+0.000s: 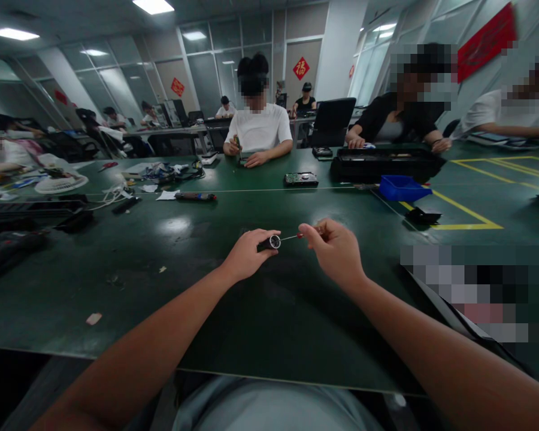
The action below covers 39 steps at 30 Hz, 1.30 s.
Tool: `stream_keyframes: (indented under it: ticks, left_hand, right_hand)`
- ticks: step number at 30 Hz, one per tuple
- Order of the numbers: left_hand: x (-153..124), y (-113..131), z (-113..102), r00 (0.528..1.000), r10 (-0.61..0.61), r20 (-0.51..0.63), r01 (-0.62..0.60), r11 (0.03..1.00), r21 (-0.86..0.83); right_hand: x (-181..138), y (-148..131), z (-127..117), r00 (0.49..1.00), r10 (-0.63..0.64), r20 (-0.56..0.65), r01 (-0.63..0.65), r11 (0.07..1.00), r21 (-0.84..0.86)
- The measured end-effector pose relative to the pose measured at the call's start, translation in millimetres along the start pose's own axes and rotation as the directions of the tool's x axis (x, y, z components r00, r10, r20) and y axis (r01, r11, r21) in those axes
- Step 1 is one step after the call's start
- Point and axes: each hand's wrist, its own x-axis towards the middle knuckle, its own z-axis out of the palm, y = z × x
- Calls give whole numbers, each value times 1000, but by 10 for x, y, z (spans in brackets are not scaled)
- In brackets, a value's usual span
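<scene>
My left hand (247, 254) is closed around a small black cylinder with a round silver end (273, 242), held just above the green table (260, 311). My right hand (335, 248) pinches the red handle of a thin screwdriver (296, 236). Its metal shaft points left and its tip meets the silver end of the cylinder. Both hands hover over the middle of the table, close together.
A blue tray (402, 187) and a long black case (381, 163) lie at the far right, a small black part (424, 215) beside yellow floor-style tape lines. A hard drive (300, 178) and a pen-like tool (195, 196) lie farther off. Other people sit working across the table.
</scene>
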Motion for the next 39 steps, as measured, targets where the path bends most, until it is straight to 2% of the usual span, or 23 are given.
stream_keyframes:
  ticks: [2, 7, 11, 14, 18, 21, 23, 25, 26, 29, 34, 39]
  left_hand:
    - [1, -9, 3, 1000, 5, 0, -5, 1000, 4]
    - [2, -18, 6, 1000, 20, -5, -20, 1000, 5]
    - [3, -8, 8, 999, 26, 18, -27, 1000, 15]
    - [3, -13, 16, 999, 39, 28, -40, 999, 19]
    - [4, -20, 12, 999, 32, -6, -32, 999, 5]
    - [9, -6, -22, 999, 41, -13, -41, 999, 0]
    - [17, 8, -52, 997, 71, 12, -72, 997, 28]
    - [29, 13, -76, 995, 86, 50, -90, 993, 83]
    - [36, 11, -83, 995, 78, 66, -85, 990, 110]
    - [52, -12, -84, 994, 41, 105, -57, 985, 161]
    - [50, -32, -78, 992, 47, 114, -66, 984, 167]
    - [36, -17, -81, 993, 49, 107, -64, 988, 144]
  right_hand:
    - [-11, -2, -7, 998, -62, 3, 62, 998, -32]
    - [-42, 14, 4, 973, -217, 81, 216, 976, 18]
    - [-58, 0, -4, 967, -215, 137, 217, 976, 0]
    - [-62, 0, 11, 979, -171, 110, 171, 985, 7]
    - [-38, 44, 74, 998, -42, 35, 32, 965, 261]
    - [20, 114, 124, 993, 110, 53, -121, 873, 473]
    - [70, 175, 149, 971, 218, 102, -234, 751, 617]
    - [112, 236, 167, 938, 310, 155, -331, 671, 663]
    - [126, 262, 174, 922, 351, 162, -367, 662, 653]
    - [132, 302, 187, 926, 363, 104, -352, 730, 586]
    - [86, 289, 183, 975, 223, 21, -205, 853, 480]
    - [67, 279, 175, 991, 130, 15, -125, 903, 412]
